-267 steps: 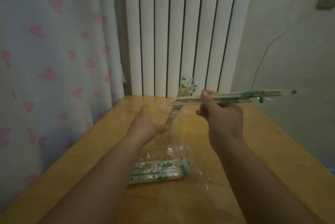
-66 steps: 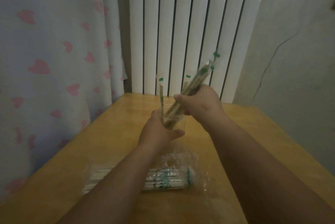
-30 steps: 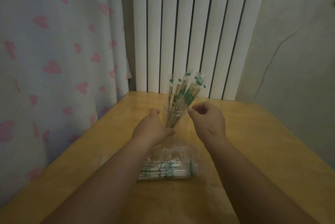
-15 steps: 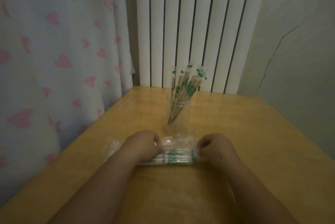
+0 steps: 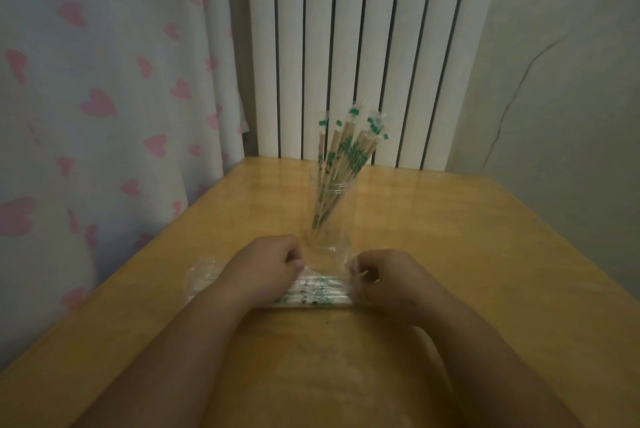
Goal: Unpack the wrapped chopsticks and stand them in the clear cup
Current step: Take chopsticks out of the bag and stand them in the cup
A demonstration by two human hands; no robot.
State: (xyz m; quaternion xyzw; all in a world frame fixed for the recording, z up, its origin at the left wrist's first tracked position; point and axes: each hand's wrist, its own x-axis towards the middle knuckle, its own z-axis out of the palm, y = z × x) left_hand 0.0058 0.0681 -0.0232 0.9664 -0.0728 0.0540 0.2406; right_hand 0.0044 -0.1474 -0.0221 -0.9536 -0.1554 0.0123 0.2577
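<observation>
Both hands have dropped from the one clear plastic cup [image 5: 341,220] at 12 o'clock, its wrapped sticks [image 5: 349,150] too bunched to count, to the one clear plastic bag of green-printed wrapped chopsticks [image 5: 318,291] on the yellow wooden table [image 5: 485,254]. Bag's long axis runs 9-to-3 o'clock under left hand [image 5: 266,265] and right hand [image 5: 388,275]; each pinches its film, fingers curled.

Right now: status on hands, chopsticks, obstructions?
Both pinching clear bag: left hand, right hand. Inside it, wrapped chopsticks lie on table; another bundle stands in clear cup. No obstruction seen.
</observation>
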